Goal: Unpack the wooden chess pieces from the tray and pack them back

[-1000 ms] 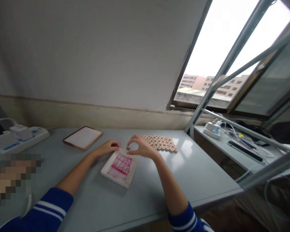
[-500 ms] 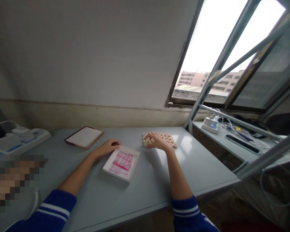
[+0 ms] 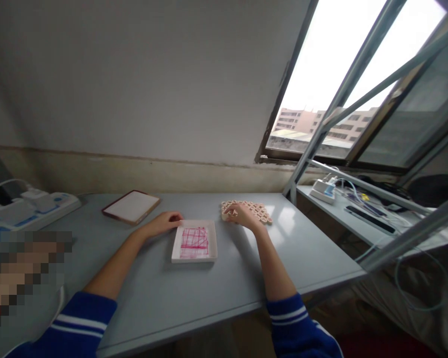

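Note:
A white tray with a pink grid drawn inside lies flat on the grey table. My left hand rests at the tray's far left corner, fingers curled against its rim. To the right, several small round wooden pieces lie packed in rows. My right hand sits on the left end of that group, fingers bent down onto the pieces; whether one is pinched between them is hidden.
A white board with a brown frame lies at the back left. A power strip sits at the far left, by a pixelated patch. Beyond the table's right edge, a lower ledge holds a charger, cables and a dark flat device under the open window.
My right hand left the tray and went right to the wooden pieces. The tray has turned square to me, with my left hand still at its corner.

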Demonstrator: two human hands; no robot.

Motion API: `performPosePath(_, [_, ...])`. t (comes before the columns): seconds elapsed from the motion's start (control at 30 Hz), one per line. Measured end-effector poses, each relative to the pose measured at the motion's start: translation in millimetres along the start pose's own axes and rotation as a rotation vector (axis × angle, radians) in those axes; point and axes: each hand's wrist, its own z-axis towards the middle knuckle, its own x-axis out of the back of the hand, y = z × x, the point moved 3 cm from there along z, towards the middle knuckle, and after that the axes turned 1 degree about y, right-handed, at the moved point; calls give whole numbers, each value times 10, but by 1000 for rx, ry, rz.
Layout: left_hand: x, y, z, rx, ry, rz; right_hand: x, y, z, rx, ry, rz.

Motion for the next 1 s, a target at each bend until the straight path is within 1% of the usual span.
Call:
performPosePath(0.07, [11, -6, -20, 8, 4, 3, -28, -48, 4, 32, 7, 14])
performPosePath(0.17, [15, -23, -31, 15, 16, 3, -54, -148, -33, 79, 63, 1])
performPosePath(0.27, [14, -15, -37, 13, 19, 6, -56, -261, -113, 111, 125, -86])
performPosePath(0.37, [17, 28, -50, 13, 35, 24, -48, -331, -179, 107, 138, -190])
performPosePath(0.53, [17, 50, -60, 31, 46, 55, -41, -286, -226, 33, 84, -232])
performPosePath(0.67, [17, 14, -53, 24, 42, 75, -32, -269, -237, 9, 108, -205])
performPosePath(0.77, [20, 10, -53, 22, 40, 71, -34, -293, -219, -4, 121, -142])
performPosePath(0.87, [22, 14, -56, 25, 40, 60, -40, -316, -185, 39, 108, -112])
performPosePath(0.93, [23, 7, -55, 24, 43, 57, -42, -314, -167, 85, 86, -140])
performPosePath(1.0, [22, -7, -53, 18, 47, 64, -31, -290, -162, 99, 79, -154])
